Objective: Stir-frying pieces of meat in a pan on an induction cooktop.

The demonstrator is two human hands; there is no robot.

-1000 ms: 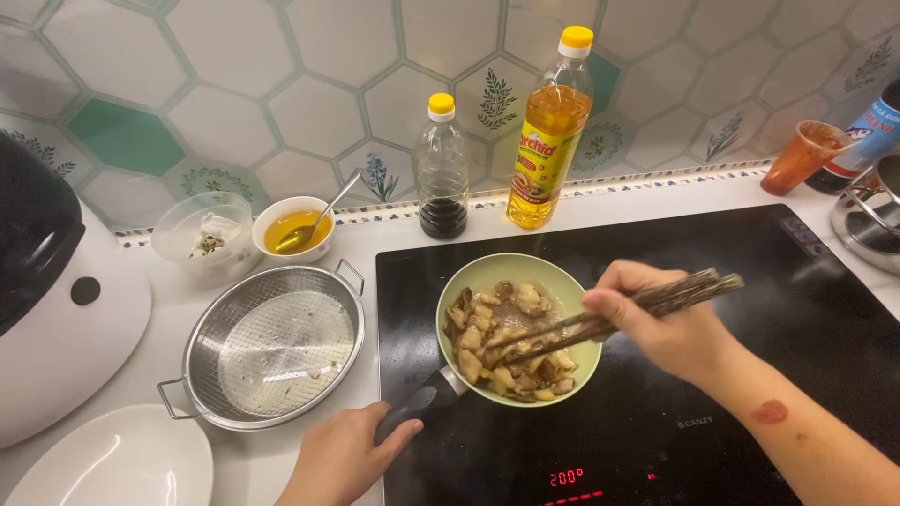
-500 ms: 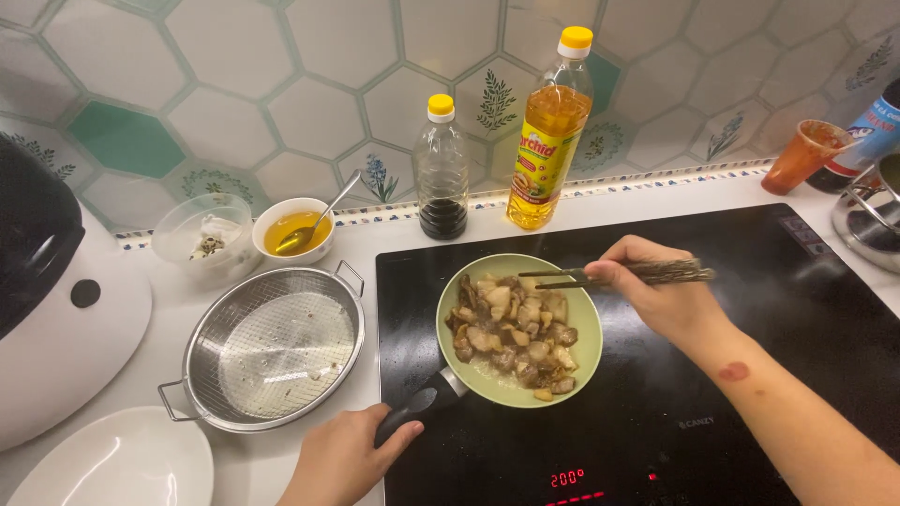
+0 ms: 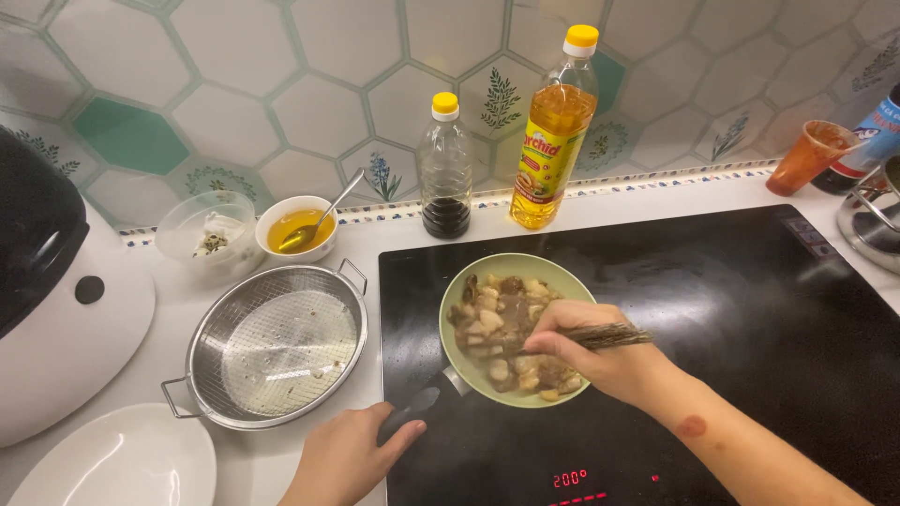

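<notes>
On black cooktop (image 3: 750, 309), green pan (image 3: 469, 365), white counter (image 3: 656, 201), hexagon-tiled wall (image 3: 281, 84)

I see a steel strainer pan (image 3: 277, 345) beside the cooktop; a white plate (image 3: 117, 464) near it; two bottles (image 3: 445, 167) behind.

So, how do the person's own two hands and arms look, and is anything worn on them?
Both are bare: no gloves, sleeves, rings or watch show. The left hand shows only to the wrist. The right hand leads into a bare forearm, which carries a small round reddish mark just past the wrist.
</notes>
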